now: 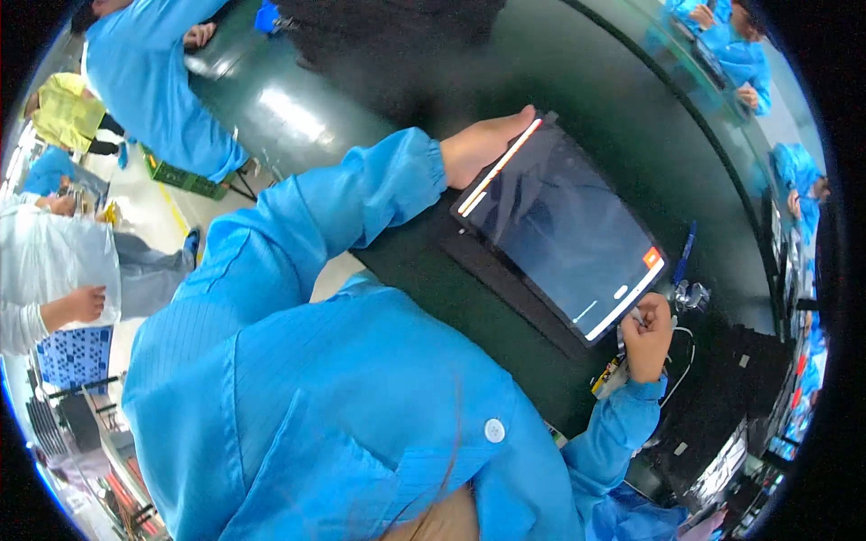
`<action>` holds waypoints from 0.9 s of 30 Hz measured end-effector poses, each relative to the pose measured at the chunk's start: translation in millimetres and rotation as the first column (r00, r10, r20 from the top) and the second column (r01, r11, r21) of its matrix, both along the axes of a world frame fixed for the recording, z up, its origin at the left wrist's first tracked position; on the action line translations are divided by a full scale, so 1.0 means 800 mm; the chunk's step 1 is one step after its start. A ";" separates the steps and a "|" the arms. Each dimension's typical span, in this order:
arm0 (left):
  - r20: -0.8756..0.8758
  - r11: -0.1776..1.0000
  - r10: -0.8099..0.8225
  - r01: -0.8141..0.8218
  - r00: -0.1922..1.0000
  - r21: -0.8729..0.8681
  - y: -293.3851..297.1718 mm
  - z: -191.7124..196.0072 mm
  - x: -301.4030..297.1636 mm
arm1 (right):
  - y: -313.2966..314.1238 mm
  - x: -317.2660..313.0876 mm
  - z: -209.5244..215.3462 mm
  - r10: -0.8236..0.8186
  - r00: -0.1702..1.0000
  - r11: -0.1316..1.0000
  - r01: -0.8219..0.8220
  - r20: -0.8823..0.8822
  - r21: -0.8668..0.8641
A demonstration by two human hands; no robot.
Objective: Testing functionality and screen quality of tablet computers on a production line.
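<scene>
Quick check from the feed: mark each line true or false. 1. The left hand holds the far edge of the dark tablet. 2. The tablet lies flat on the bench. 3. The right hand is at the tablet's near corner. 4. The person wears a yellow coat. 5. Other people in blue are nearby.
1. True: the left hand grips the edge of the tablet.
2. False: it is tilted, lifted off the dark green bench.
3. True: the right hand is at that corner, fingers curled.
4. False: the sleeves are blue.
5. True: one co-worker stands at upper left.
</scene>
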State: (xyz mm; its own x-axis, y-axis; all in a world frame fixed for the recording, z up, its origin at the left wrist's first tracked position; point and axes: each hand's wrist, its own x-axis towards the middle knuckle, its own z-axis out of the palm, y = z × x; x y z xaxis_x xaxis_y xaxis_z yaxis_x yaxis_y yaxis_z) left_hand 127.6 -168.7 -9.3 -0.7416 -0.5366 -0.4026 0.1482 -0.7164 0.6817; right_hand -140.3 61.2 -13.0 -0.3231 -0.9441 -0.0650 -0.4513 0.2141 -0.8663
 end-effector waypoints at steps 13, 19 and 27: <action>0.079 0.993 0.007 0.002 0.997 -0.119 -0.003 -0.001 0.004 | -0.002 0.006 -0.006 0.040 0.999 0.997 -0.038 0.031 -0.067; 0.066 0.986 0.069 -0.057 0.995 -0.158 0.000 0.003 0.004 | 0.004 -0.024 -0.016 -0.279 0.943 0.948 0.240 -0.184 -0.209; 0.025 0.997 0.012 -0.011 1.000 -0.071 -0.011 -0.011 0.003 | -0.010 0.013 0.044 -0.300 0.770 0.936 0.125 -0.563 -0.328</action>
State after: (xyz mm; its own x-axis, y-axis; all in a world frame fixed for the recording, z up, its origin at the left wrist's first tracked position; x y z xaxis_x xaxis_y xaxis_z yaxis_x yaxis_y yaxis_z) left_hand 129.7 -177.9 -18.2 -0.7252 -0.5729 -0.3818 0.1380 -0.6643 0.7347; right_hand -129.8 53.4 22.3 -0.4077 -0.7990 0.4421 -0.8627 0.1783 -0.4732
